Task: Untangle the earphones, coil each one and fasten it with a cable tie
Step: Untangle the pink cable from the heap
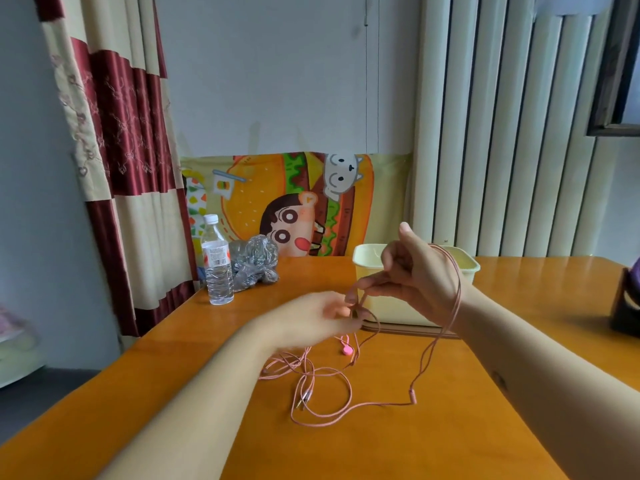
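Now the right hand [415, 275], middle right of the frame, pinches the pink earphone cable [412, 398] in its grip. The left hand [318, 315] is blurred; its grip I cannot tell. Most cable lies tangled on the desk [450, 438], lower centre.

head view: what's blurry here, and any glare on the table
Head view: the left hand is motion-smeared; the right hand, holding the pink earphone cable, is fairly sharp. Head view: soft sheen on the table near its far edge; no harsh glare.
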Tool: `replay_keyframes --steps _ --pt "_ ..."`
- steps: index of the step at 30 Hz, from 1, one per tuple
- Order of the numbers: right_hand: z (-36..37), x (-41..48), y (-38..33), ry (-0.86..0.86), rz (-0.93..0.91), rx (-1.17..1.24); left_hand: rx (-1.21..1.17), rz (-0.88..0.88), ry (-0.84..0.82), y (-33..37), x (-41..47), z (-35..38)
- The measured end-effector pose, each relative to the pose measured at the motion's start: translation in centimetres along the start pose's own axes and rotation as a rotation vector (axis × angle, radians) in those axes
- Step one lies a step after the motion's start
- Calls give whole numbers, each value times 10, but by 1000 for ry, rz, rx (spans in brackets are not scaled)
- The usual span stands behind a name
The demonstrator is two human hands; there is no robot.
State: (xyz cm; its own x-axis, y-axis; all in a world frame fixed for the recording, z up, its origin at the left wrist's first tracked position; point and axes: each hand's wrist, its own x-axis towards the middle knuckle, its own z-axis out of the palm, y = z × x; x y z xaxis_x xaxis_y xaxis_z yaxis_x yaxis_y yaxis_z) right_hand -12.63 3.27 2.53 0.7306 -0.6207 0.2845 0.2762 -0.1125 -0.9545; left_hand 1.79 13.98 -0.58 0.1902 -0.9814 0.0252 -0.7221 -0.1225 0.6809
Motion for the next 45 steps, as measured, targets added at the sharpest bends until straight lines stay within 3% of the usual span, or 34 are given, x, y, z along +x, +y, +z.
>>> replay_keyframes --steps 2,5,9,11,13,15,17,20,24,30,32,35,37,40,42,45 --pt "5 0 0 -11 -63 -49 -126 54 21 9 3 8" --pt "6 -4 0 8 -213 -210 -214 32 191 5 7 6" --pt "-1 -7 -3 133 -387 -418 -75 1 470 -6 1 -14" --pt "-2 -8 -5 146 -378 -463 17 5 486 -13 -1 -18" --pt "1 -9 -9 85 -323 -590 40 15 414 -13 -3 -14" --pt "7 -12 -10 23 -288 -850 -190 1 297 -2 -7 -7" --pt "9 -13 -8 -58 -301 -1055 -504 -57 72 10 -11 -2" --pt "14 -15 -8 -133 -318 -1237 -619 -38 -234 20 -11 3" --pt "16 -13 -16 -201 -226 -1405 -723 0 -303 35 -15 9" --pt "-9 -11 -26 -345 50 -1087 -864 3 -82 33 -17 3" --pt "-18 -12 -28 -392 193 -880 -673 27 70 26 -12 2" --pt "-26 -15 -29 -435 317 -458 -203 74 275 21 -1 3" --pt "-25 -18 -29 -391 315 -265 -71 114 398 19 8 7" --pt "-24 -20 -26 -287 267 -126 -32 293 776 29 5 16" --pt "-22 -21 -24 -233 211 -128 -157 331 697 36 0 19" --pt "-19 -27 -25 -208 106 -224 -440 70 213 42 -3 22"
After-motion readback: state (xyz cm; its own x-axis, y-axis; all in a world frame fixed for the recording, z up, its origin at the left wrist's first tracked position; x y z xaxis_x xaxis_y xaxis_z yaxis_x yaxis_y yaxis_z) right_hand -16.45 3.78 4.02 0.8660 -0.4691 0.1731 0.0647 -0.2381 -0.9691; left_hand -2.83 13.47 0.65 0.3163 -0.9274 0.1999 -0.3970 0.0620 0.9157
